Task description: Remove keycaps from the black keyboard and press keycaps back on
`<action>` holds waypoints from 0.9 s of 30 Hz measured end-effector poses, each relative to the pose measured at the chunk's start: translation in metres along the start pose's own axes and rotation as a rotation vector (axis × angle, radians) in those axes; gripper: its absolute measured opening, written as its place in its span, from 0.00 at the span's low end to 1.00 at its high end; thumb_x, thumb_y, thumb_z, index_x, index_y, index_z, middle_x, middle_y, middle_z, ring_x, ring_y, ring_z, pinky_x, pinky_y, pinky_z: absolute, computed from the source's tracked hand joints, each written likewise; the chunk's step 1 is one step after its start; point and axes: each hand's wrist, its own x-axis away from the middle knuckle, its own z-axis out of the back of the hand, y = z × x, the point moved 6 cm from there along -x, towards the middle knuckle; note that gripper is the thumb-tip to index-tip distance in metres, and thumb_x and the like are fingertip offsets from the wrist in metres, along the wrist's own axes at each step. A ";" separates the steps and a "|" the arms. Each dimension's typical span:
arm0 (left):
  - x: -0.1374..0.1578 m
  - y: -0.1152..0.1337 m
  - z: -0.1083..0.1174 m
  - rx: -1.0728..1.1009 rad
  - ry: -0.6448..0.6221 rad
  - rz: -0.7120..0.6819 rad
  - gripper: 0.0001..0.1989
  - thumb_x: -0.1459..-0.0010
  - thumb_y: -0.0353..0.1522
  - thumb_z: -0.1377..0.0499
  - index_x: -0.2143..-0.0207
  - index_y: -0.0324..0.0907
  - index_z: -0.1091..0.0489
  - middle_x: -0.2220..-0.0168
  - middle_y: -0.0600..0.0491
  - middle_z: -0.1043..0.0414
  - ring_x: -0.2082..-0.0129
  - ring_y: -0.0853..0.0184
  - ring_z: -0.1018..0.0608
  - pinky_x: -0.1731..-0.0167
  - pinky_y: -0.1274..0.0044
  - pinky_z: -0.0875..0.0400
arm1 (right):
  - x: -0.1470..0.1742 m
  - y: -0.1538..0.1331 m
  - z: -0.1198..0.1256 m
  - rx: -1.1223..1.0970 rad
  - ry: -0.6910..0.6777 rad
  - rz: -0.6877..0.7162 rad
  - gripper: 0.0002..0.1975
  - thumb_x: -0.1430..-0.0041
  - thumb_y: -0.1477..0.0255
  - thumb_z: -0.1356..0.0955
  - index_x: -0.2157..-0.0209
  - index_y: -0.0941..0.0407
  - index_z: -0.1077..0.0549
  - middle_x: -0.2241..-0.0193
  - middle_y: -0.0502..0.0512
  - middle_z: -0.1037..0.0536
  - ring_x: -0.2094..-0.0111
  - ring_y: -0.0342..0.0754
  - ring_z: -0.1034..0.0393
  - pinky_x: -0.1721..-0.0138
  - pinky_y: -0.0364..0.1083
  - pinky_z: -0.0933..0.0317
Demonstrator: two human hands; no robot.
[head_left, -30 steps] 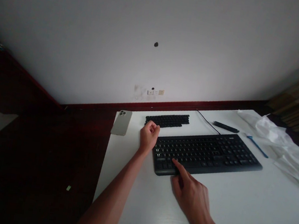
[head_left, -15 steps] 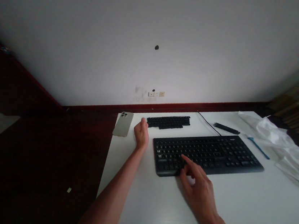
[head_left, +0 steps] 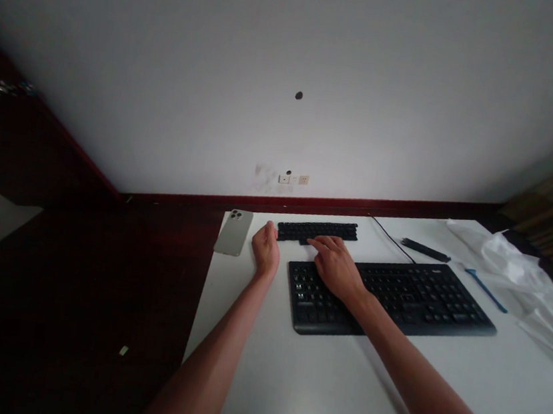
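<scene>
On the left lay the phone [head_left: 233, 235]; beside it the left hand [head_left: 265, 251] stayed curled, contents hidden. Next, farther right, came the loose black keys [head_left: 315, 229]. The right hand [head_left: 335, 267] had just moved from the keyboard [head_left: 439, 295] to their near edge, fingers narrow, any grip unclear, so the work had shifted to those keys.

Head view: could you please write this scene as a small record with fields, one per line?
left hand: curled, beside the left end of the black key rows; contents hidden
right hand: above the keyboard, fingers at the near edge of the black key rows
phone: camera side up, left of the left hand
cable: behind the keyboard
blue stick: near white sheeting
</scene>
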 end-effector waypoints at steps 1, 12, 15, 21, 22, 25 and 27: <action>0.000 0.001 0.000 -0.005 -0.002 -0.005 0.27 0.33 0.51 0.52 0.79 0.43 0.42 0.82 0.58 0.46 0.80 0.71 0.40 0.77 0.78 0.46 | -0.003 0.001 -0.003 0.010 -0.006 -0.002 0.23 0.38 0.81 0.39 0.44 0.61 0.25 0.50 0.63 0.23 0.48 0.58 0.35 0.45 0.58 0.36; 0.002 0.013 -0.003 -0.028 -0.037 -0.060 0.26 0.33 0.48 0.51 0.80 0.42 0.43 0.81 0.58 0.45 0.77 0.71 0.38 0.74 0.77 0.45 | -0.012 0.001 -0.016 0.027 -0.039 0.046 0.22 0.38 0.82 0.39 0.45 0.62 0.25 0.51 0.63 0.23 0.52 0.57 0.35 0.47 0.55 0.38; 0.002 0.013 -0.003 -0.027 -0.046 -0.068 0.25 0.33 0.47 0.51 0.79 0.42 0.43 0.80 0.58 0.44 0.77 0.71 0.38 0.74 0.77 0.45 | -0.013 -0.002 -0.017 0.041 -0.059 0.066 0.21 0.38 0.82 0.38 0.46 0.62 0.24 0.52 0.63 0.22 0.53 0.57 0.35 0.48 0.55 0.37; 0.003 0.018 -0.003 -0.040 -0.067 -0.102 0.25 0.32 0.46 0.51 0.79 0.43 0.43 0.80 0.57 0.43 0.76 0.70 0.37 0.73 0.77 0.44 | -0.001 -0.007 -0.008 0.060 -0.075 0.102 0.19 0.36 0.81 0.38 0.49 0.60 0.22 0.53 0.62 0.21 0.54 0.56 0.32 0.48 0.56 0.36; 0.004 0.018 -0.003 -0.042 -0.069 -0.103 0.25 0.32 0.46 0.51 0.79 0.43 0.43 0.80 0.57 0.43 0.76 0.70 0.37 0.73 0.77 0.44 | 0.001 -0.005 -0.006 0.057 -0.083 0.102 0.18 0.36 0.81 0.38 0.49 0.60 0.22 0.54 0.62 0.21 0.54 0.56 0.32 0.48 0.55 0.36; 0.004 0.019 -0.003 -0.033 -0.075 -0.108 0.24 0.32 0.45 0.51 0.79 0.43 0.43 0.79 0.57 0.43 0.76 0.70 0.38 0.73 0.77 0.45 | 0.007 0.006 -0.002 0.043 -0.101 0.095 0.19 0.36 0.82 0.38 0.49 0.60 0.22 0.56 0.62 0.21 0.54 0.55 0.30 0.49 0.55 0.35; 0.004 0.019 -0.003 -0.023 -0.079 -0.113 0.24 0.32 0.44 0.51 0.79 0.43 0.43 0.79 0.57 0.44 0.76 0.70 0.38 0.73 0.77 0.45 | 0.008 0.012 -0.001 0.038 -0.110 0.090 0.18 0.35 0.81 0.38 0.50 0.59 0.21 0.57 0.61 0.20 0.54 0.55 0.30 0.49 0.55 0.34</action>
